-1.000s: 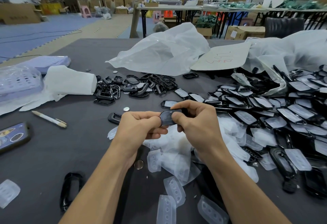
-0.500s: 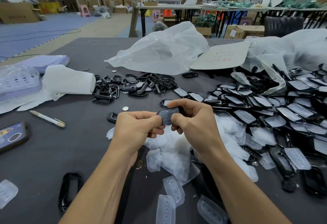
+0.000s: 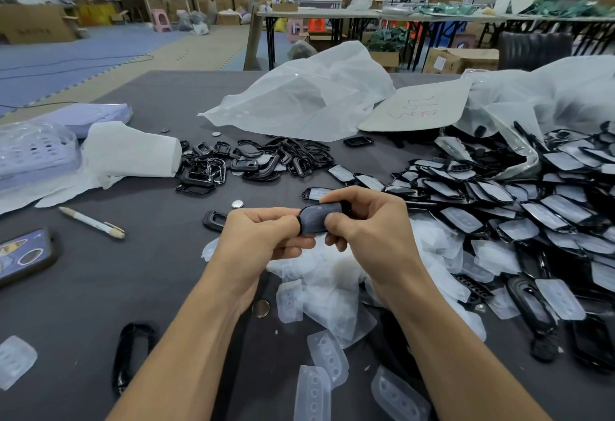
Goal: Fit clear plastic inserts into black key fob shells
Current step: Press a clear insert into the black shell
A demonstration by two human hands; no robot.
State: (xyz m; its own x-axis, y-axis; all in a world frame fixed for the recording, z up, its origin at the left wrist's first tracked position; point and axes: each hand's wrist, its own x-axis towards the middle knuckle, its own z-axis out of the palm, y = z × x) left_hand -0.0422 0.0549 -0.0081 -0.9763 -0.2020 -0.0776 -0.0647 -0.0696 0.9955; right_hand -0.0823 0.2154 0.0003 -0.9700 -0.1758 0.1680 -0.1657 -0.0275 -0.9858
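Observation:
Both my hands hold one black key fob shell (image 3: 319, 217) above the middle of the table. My left hand (image 3: 263, 237) pinches its left end with thumb on top. My right hand (image 3: 369, 221) grips its right end, thumb pressed on the shell's face. Whether a clear insert sits inside the shell is hidden by my fingers. Loose clear plastic inserts (image 3: 319, 290) lie in a heap under my hands. To the right spreads a large pile of shells with inserts fitted (image 3: 519, 221). Bare black shells and frames (image 3: 253, 161) lie heaped behind my hands.
A phone (image 3: 23, 257) and a pen (image 3: 93, 222) lie at the left, near a white paper roll (image 3: 133, 151) and a lilac tray (image 3: 33, 154). Plastic bags (image 3: 299, 97) and a cardboard sheet (image 3: 416, 107) lie at the back. Coin cells (image 3: 237, 204) dot the cloth.
My hands have barely moved; my right thumb has shifted slightly along the shell's face while both hands keep hold of it.

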